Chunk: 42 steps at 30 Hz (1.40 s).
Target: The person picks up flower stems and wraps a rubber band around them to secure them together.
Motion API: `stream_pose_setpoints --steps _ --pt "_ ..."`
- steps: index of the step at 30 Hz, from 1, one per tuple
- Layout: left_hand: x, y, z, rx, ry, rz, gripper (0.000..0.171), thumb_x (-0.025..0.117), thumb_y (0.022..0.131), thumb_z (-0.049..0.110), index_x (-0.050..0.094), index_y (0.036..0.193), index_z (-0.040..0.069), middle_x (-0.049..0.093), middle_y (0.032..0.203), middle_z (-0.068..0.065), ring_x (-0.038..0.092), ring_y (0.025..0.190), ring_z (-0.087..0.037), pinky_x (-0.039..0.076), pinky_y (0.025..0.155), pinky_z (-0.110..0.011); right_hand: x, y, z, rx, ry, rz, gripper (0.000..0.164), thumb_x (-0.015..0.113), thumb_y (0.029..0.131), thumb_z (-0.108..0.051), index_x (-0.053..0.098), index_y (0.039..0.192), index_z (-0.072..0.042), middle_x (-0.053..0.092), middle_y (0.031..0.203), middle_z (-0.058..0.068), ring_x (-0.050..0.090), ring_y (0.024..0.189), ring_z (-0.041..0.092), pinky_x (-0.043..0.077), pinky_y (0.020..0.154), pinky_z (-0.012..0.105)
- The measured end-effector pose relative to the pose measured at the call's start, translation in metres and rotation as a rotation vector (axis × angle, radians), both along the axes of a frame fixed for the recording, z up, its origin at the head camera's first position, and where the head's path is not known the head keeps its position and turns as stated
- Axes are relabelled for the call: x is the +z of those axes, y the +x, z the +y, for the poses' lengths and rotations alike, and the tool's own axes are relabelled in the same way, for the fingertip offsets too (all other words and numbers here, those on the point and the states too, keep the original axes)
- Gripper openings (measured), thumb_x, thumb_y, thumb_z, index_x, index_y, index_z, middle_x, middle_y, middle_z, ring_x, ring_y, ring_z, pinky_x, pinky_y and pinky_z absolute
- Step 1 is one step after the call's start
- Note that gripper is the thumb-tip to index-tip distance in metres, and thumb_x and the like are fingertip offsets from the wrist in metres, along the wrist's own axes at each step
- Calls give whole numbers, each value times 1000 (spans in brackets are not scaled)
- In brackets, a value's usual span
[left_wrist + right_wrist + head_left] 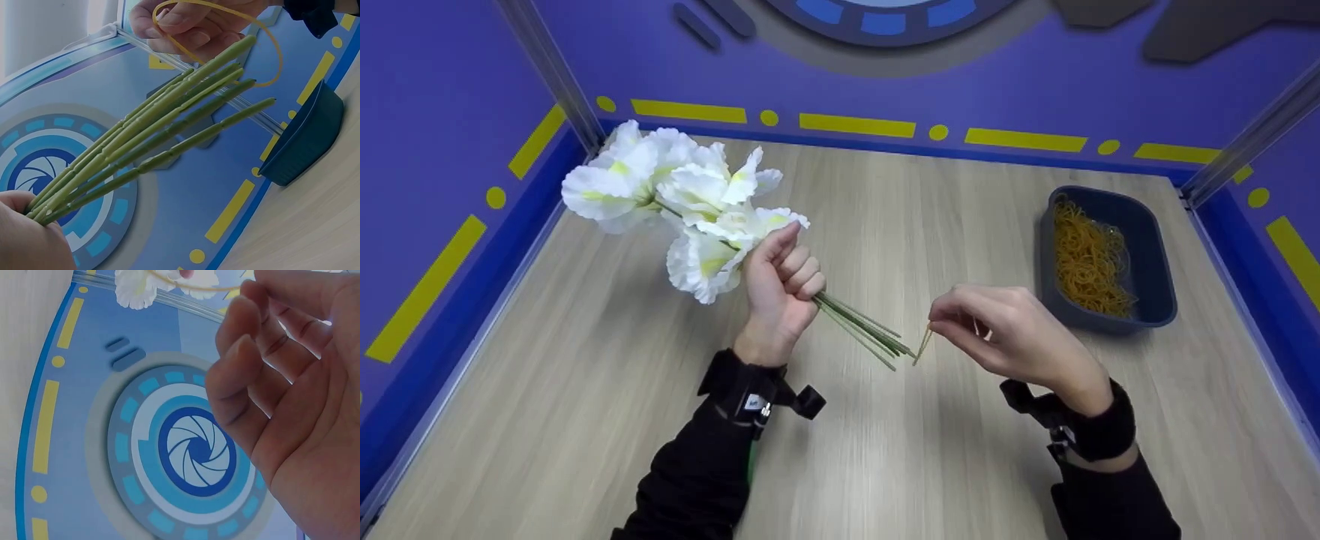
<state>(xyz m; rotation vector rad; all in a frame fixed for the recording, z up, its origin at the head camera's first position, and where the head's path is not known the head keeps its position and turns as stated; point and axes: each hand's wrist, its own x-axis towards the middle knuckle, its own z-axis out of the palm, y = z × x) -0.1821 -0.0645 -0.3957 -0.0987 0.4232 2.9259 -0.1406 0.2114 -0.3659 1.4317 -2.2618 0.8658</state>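
My left hand point(784, 289) grips a bunch of white artificial flowers point(697, 191) by the green stems point(862, 322), blossoms up and left, stem ends toward the right hand. Between thumb and fingertips my right hand point(1009, 334) pinches a yellow rubber band point(922, 345) beside the stem ends. In the left wrist view the rubber band point(279, 53) hangs as an open loop by the tips of the stems point(169, 126); whether any stem passes through it I cannot tell. The right wrist view shows the curled fingers of the right hand point(298, 382) and part of the band point(197, 288).
A dark plastic box point(1155, 262) holding a heap of yellow rubber bands point(1087, 262) stands at the right on the wooden table point(885, 465). Blue panels point(855, 90) with yellow marks wall the table at the back and both sides.
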Motion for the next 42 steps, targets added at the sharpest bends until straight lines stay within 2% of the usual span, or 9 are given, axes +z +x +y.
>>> stream_pose_setpoints --steps 5,9,17,23,31,36,42 --pt "-1 1 2 -14 -2 9 49 40 105 11 25 59 20 21 48 10 16 40 -2 12 38 -17 -2 0 -4 -14 -14 21 2 67 99 -13 67 99 -11 62 81 -8 51 63 2 42 53 14" --pt "-2 1 3 -23 -4 7 49 41 105 11 26 59 20 21 49 11 16 40 -2 11 38 -17 -3 0 -5 -25 -18 34 8 63 102 -17 67 99 -11 62 81 -8 50 63 1 42 52 14" --pt "-3 3 6 -21 -27 -6 48 44 104 10 28 59 19 19 51 10 19 39 -2 12 38 -17 -4 0 -8 -64 -22 33 2 67 98 -10 68 99 -12 62 81 -9 49 62 1 42 52 15" --pt "-4 4 8 -29 -54 7 49 45 104 10 28 59 19 20 51 10 20 39 -2 12 38 -17 -6 -1 -10 -100 -42 49 10 63 102 -18 68 98 -11 60 78 -9 45 59 0 39 50 15" --pt "-5 5 13 -61 -31 -8 49 43 104 11 29 58 20 20 50 10 19 39 -2 12 38 -17 -10 1 -18 -112 -75 21 15 61 104 -21 67 99 -9 59 71 -7 42 54 0 36 46 16" --pt "-5 6 15 -72 -38 -4 48 44 104 10 30 58 20 21 49 10 19 39 -2 12 38 -17 -12 3 -23 -94 -98 5 4 67 97 -9 66 101 -8 60 70 -8 47 53 -1 40 46 15" --pt "-7 8 19 -93 -49 -10 50 43 104 11 29 57 20 19 50 10 18 39 -2 12 38 -17 -15 3 -29 -65 -129 -41 16 71 90 4 64 101 -5 66 72 -6 60 57 1 50 51 15"
